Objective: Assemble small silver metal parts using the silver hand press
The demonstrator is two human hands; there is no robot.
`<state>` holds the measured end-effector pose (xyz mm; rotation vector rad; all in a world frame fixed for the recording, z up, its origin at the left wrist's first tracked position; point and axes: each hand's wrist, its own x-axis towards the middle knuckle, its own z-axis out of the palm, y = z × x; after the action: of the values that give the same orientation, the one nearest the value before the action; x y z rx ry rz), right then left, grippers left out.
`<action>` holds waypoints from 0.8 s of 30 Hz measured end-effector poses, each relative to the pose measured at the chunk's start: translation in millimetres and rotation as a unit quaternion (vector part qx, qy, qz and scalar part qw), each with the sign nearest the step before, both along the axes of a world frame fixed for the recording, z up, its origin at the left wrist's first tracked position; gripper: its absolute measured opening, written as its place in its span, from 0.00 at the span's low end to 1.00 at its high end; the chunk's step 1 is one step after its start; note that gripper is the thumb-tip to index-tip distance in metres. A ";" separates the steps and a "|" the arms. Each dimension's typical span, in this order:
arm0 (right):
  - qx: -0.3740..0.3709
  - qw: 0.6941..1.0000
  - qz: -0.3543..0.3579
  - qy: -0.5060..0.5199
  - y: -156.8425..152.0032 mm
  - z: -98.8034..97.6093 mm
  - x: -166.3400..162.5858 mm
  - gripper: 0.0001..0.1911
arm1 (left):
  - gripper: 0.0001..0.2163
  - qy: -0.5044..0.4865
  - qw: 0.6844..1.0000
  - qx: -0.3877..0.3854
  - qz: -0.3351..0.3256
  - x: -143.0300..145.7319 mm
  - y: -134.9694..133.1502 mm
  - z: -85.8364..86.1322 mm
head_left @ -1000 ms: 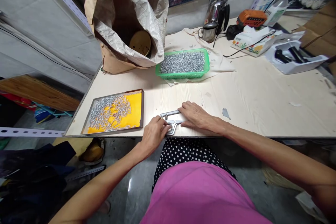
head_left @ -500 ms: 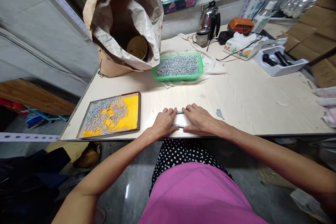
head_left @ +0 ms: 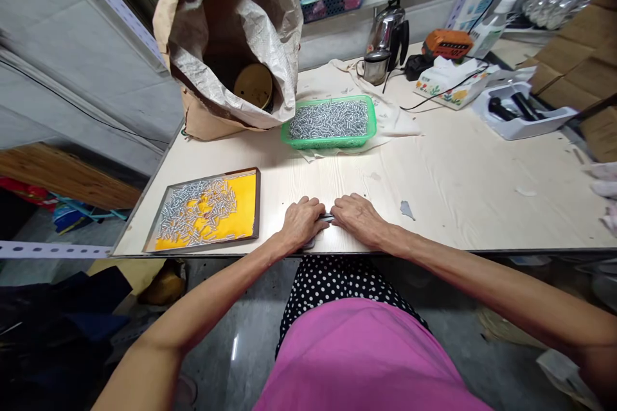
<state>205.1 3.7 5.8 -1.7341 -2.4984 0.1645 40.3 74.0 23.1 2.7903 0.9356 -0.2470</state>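
Close to the table's front edge, my left hand (head_left: 301,222) and my right hand (head_left: 357,219) face each other with fingers curled down. Between them shows a short stretch of thin grey metal strip (head_left: 328,218), and both hands are closed on its ends. Most of the strip is covered by my fingers. Something grey pokes out under the left palm, too hidden to name. To the left lies a shallow tray (head_left: 257,205) with a yellow bottom and many small silver pins (head_left: 193,209). A green basket (head_left: 371,125) beyond my hands is heaped with similar pins (head_left: 332,119).
A large woven sack (head_left: 284,32) stands open at the back left. Along the back are a metal kettle (head_left: 384,32), a metal cup (head_left: 375,67), an orange battery pack (head_left: 447,43), a tissue pack (head_left: 448,87) and a white tray (head_left: 544,119). A grey scrap (head_left: 406,209) lies right of my hands.
Two parallel grey strips showed with a gap between my hands; now they appear as one narrow bundle. My fingers have closed in around it. The view has shifted slightly.
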 end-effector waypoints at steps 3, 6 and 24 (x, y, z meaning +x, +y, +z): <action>0.002 1.000 -0.006 -0.008 1.7 1.3 0.0 0.06 | 0.11 -0.003 1.000 0.003 0.004 -0.1 1.1 -0.7; -0.005 1.000 -0.016 0.002 6.4 3.4 8.0 0.12 | 0.17 -0.013 0.999 0.024 0.022 -2.3 -0.8 -0.3; 0.044 0.995 -0.046 0.082 67.9 -18.7 21.8 0.08 | 0.24 -0.236 0.970 -0.057 -0.010 -6.6 -78.7 -35.7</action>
<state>226.9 71.7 -12.9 -1.7211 -2.2712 0.1786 33.8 -4.7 -12.6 2.5738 0.7455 0.3375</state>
